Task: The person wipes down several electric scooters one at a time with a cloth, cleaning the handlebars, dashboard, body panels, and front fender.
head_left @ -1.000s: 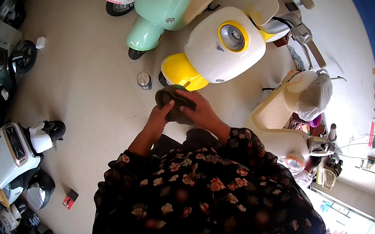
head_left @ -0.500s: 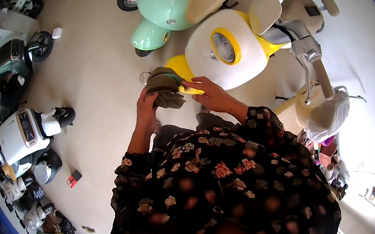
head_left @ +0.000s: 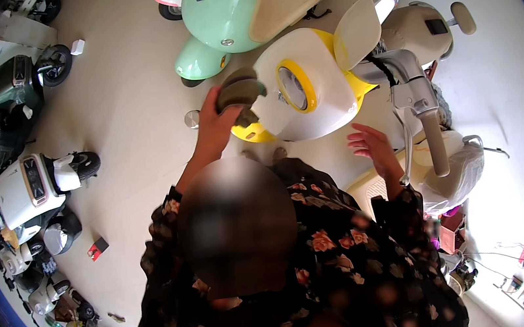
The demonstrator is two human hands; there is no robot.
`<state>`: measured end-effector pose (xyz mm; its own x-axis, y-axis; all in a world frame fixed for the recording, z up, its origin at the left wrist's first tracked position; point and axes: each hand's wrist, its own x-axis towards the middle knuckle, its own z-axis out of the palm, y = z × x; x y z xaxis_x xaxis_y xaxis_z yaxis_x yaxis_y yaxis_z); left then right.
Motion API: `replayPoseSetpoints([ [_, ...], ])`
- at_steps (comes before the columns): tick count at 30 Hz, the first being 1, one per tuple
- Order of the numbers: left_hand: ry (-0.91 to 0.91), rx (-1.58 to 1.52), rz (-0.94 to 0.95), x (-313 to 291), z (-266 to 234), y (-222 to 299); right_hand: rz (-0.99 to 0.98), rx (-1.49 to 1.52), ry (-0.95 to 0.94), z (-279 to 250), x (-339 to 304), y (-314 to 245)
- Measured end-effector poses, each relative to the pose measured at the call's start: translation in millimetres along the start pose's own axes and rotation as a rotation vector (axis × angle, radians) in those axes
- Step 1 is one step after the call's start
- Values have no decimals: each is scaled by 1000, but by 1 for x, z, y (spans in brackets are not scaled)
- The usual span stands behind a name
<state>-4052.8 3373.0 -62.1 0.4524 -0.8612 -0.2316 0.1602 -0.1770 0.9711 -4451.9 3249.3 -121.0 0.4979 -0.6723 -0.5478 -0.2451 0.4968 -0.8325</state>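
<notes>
A folded olive-brown cloth [head_left: 242,94] with a bit of green at its edge is gripped in my left hand [head_left: 213,122], fingers bent round it. It overlaps the left edge of the white front panel [head_left: 327,105] of a yellow-and-white scooter; whether it touches the panel I cannot tell. The round headlight [head_left: 293,86] in its yellow ring lies just right of the cloth, and the yellow front fender [head_left: 252,135] just below it. My right hand [head_left: 371,144] is raised with fingers apart, holding nothing, between the panel and the brake lever [head_left: 407,144].
The scooter's handlebar grip [head_left: 434,141] juts toward me on the right. Beyond stands a mint-green scooter [head_left: 222,10]. A cream scooter with a plastic-wrapped seat [head_left: 456,177] is at the right. More scooters [head_left: 28,194] line the left, with a small red-and-black box [head_left: 96,249] on the floor.
My left hand has lifted the cloth up and to the right, toward the headlight. The right hand has let go of it and swung away to the right, opening.
</notes>
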Motion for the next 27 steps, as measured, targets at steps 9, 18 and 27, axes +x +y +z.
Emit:
replayPoseSetpoints([
  [9,-235,934,682,71,122,-5,-440,-206,468,-47,-69,-173],
  [18,-439,1095,311,193,159,-27,-436,-880,333,19,-38,-215],
  [27,72,850,69,272,121,-84,-421,-940,308,17,-35,-215],
])
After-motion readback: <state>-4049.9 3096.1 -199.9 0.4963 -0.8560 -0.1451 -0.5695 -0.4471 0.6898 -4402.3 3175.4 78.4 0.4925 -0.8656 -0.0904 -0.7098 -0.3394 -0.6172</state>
